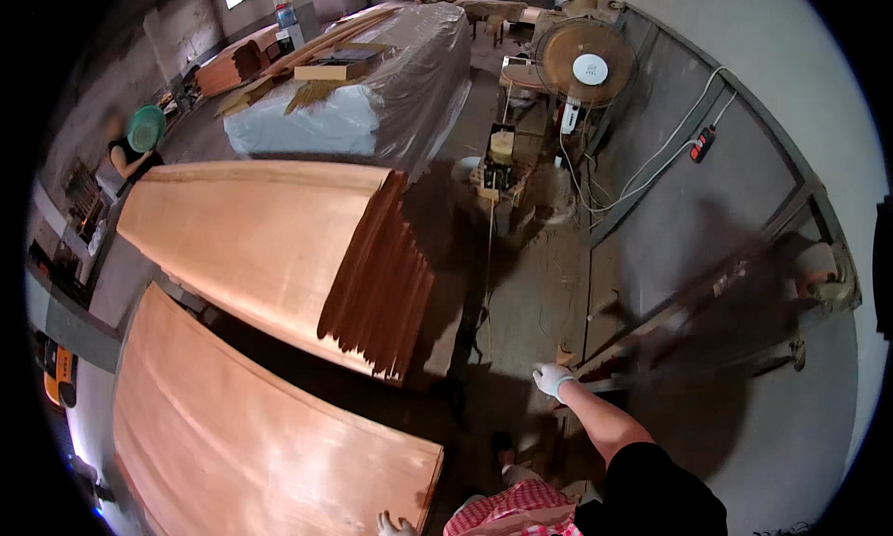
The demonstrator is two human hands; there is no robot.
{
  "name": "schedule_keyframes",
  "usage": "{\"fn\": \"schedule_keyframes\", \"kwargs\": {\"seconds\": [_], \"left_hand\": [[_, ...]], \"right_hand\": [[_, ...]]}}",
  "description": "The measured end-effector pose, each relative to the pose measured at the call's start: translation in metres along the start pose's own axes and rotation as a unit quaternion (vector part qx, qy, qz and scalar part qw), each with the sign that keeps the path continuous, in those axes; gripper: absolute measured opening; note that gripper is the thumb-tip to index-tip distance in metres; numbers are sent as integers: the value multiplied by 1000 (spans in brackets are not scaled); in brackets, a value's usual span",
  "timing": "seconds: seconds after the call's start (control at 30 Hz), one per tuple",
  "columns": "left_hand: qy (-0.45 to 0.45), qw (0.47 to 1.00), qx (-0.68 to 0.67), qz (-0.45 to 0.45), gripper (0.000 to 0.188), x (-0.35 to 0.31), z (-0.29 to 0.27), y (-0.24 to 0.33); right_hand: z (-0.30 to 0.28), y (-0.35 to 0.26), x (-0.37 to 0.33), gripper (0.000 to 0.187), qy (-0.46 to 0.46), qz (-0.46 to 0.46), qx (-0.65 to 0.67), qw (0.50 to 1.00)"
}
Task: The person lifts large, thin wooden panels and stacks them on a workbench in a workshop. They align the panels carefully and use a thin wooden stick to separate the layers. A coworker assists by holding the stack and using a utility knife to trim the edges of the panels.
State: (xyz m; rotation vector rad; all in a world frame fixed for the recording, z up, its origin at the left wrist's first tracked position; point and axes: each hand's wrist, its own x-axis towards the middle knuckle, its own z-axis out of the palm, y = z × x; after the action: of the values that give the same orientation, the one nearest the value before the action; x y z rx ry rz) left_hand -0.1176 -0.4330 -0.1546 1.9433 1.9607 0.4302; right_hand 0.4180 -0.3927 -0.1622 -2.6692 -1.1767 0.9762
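Observation:
My left hand, in a white glove, is at the bottom edge of the view with its fingers spread. It rests at the near corner of a stack of thin reddish-brown wood veneer sheets. My right hand, also in a white glove, reaches out over the floor with its fingers partly apart and nothing visible in it. Close by it are a small wood scrap and the end of a dark frame. A taller veneer pile with ragged, layered ends lies beyond the nearer stack.
A large standing fan is at the back right, near a small machine on the floor. A power strip hangs with its cable on the grey panel. Plastic sheeting covers a big pile behind. Another person holds a green basin at far left.

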Motion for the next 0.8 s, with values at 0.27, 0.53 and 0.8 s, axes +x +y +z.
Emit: {"fn": "schedule_keyframes", "kwargs": {"seconds": [0.27,0.53,0.8], "left_hand": [[32,986,-50,155,38,112,41,115],[113,982,-70,135,40,154,52,118],[-100,975,-7,-200,43,145,123,180]], "right_hand": [[-41,-10,72,41,-1,-64,65,996],[-78,-7,193,40,9,-9,172,985],[-138,-4,430,38,105,31,371,922]]}}
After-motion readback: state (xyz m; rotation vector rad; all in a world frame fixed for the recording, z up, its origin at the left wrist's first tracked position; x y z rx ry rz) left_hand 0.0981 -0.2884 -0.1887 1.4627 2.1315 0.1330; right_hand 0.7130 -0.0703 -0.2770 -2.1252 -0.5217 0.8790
